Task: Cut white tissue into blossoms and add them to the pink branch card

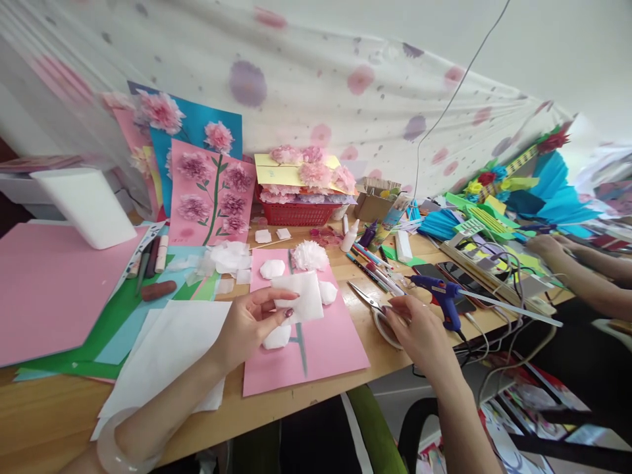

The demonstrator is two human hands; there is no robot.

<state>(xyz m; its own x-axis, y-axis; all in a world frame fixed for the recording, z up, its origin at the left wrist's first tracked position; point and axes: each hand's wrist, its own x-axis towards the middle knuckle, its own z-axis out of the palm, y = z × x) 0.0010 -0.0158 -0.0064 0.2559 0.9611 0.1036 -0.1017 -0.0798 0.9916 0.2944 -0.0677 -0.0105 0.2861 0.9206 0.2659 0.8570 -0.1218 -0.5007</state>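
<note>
Left hand (247, 326) pinches a white tissue square (301, 296) between thumb and fingers, above the pink card (320, 349) at the near edge of the table (276, 411). Tissue judged light, limp, easily torn; hold by an edge. Right hand (417, 332) rests on a tape roll (381, 327); grip indeterminate.

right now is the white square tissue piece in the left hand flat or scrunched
Flat: the white square tissue piece shows straight edges and square corners, pinched in the left hand.

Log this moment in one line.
left hand: holds tissue square over pink card | right hand: touches tape roll by scissors | glue gun: on table
</note>
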